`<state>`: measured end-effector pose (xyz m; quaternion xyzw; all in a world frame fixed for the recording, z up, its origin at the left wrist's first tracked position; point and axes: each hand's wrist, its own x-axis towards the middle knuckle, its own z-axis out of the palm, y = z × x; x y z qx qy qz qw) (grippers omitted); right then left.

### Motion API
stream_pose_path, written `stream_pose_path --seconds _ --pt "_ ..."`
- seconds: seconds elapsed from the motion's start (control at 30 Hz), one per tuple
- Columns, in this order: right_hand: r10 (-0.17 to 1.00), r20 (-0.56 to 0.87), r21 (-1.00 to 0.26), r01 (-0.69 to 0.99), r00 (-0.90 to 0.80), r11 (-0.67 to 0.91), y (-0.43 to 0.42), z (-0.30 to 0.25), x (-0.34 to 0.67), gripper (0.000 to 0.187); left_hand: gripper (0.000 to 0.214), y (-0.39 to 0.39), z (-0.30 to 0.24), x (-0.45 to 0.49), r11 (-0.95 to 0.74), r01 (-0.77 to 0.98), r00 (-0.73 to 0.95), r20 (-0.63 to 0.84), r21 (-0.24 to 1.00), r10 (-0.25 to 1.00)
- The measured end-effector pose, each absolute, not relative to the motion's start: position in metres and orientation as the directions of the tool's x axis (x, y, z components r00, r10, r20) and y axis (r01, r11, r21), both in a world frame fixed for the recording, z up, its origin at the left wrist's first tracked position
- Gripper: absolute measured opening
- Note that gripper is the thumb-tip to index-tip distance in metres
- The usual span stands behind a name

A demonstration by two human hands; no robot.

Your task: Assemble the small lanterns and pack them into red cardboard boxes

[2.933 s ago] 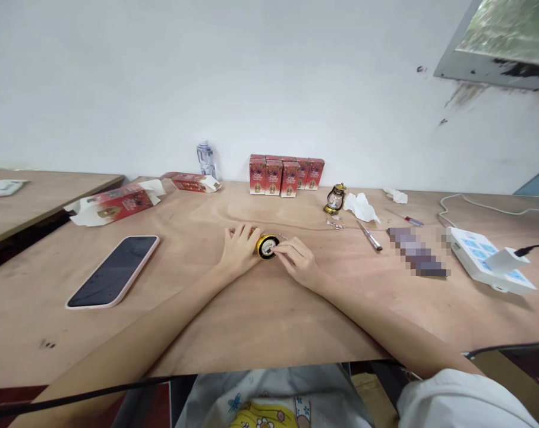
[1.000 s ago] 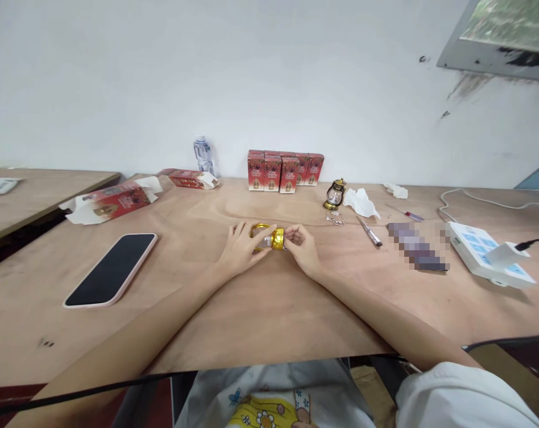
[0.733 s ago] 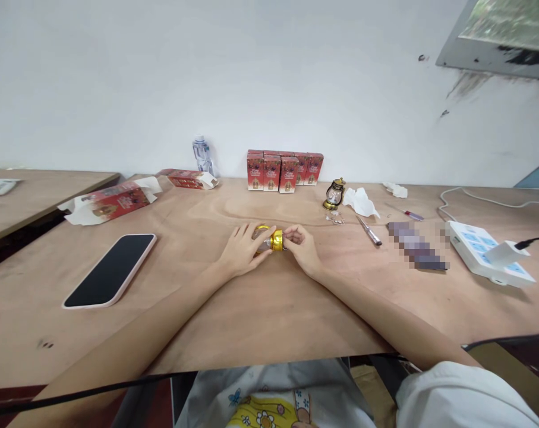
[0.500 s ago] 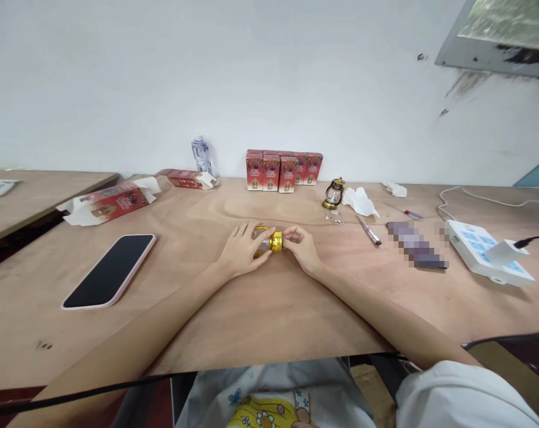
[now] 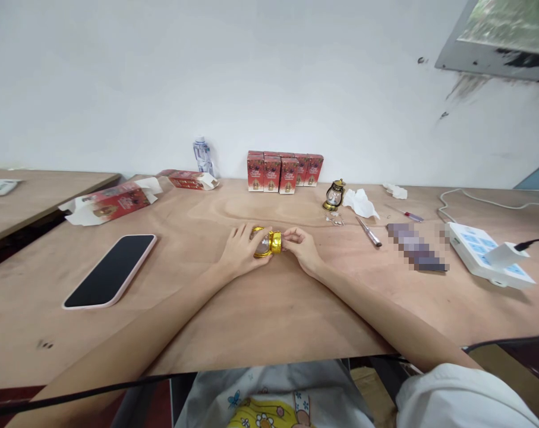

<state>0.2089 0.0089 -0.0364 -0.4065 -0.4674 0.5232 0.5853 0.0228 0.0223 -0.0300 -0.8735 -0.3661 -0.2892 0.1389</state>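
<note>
A small gold lantern (image 5: 275, 242) with a clear globe lies on its side on the wooden table. My left hand (image 5: 242, 251) is wrapped round its left end, fingers hiding part of that end. At the lantern's right end, the gold base, my right hand (image 5: 301, 246) has its thumb and fingers pinched together. Whatever sits in that pinch is too small and hidden to name. Further back on the right stands a second lantern (image 5: 334, 195), dark with a bronze base, upright. Small clear and metallic bits (image 5: 336, 220) lie just in front of it.
Several red boxes (image 5: 271, 173) stand against the wall beside a bottle (image 5: 202, 157). Opened red cartons (image 5: 117, 203) and a phone (image 5: 111, 271) lie left. On the right are crumpled paper (image 5: 361, 203), a pen-like tool (image 5: 369, 232), a screwdriver (image 5: 413, 216) and a power strip (image 5: 483, 252).
My left thumb and fingers have shifted back to the left, showing more of the lantern's clear globe. My right hand stays at the base end.
</note>
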Motion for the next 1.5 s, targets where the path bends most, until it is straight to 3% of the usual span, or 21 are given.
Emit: stream_pose_path --seconds 0.3,0.53,0.63,0.73,0.87,1.03,1.33,1.5 --pt "0.995 0.101 -0.961 -0.259 -0.003 0.097 0.010 -0.036 0.209 0.037 0.054 0.017 -0.024 0.026 -0.661 0.750 0.520 0.627 -0.011 0.580" --pt "0.985 0.144 -0.951 -0.262 0.091 0.163 0.011 -0.036 0.209 0.035 0.055 0.015 -0.022 0.026 -0.677 0.736 0.522 0.609 0.033 0.597" --pt "0.968 0.179 -0.963 -0.171 0.178 0.209 0.014 -0.038 0.213 0.031 0.057 0.017 -0.024 0.025 -0.696 0.711 0.510 0.609 0.099 0.607" --pt "0.933 0.290 -0.957 0.060 0.211 0.284 0.016 -0.040 0.218 0.023 0.055 0.019 -0.026 0.022 -0.729 0.658 0.497 0.620 0.187 0.607" --pt "0.920 0.391 -0.869 0.345 0.039 0.355 0.013 -0.039 0.222 0.007 0.054 0.023 -0.028 0.018 -0.771 0.574 0.468 0.661 0.276 0.586" --pt "0.877 0.452 -0.665 0.593 -0.165 0.454 0.009 -0.037 0.225 0.023 0.047 0.026 -0.029 0.015 -0.795 0.519 0.449 0.691 0.314 0.566" --pt "0.795 0.497 -0.309 0.785 -0.348 0.537 0.008 -0.040 0.229 0.027 0.042 0.026 -0.024 0.015 -0.816 0.462 0.503 0.656 0.347 0.563" --pt "0.814 0.458 -0.258 0.823 -0.357 0.506 0.006 -0.040 0.229 0.028 0.043 0.028 -0.027 0.014 -0.853 0.391 0.531 0.673 0.345 0.515"
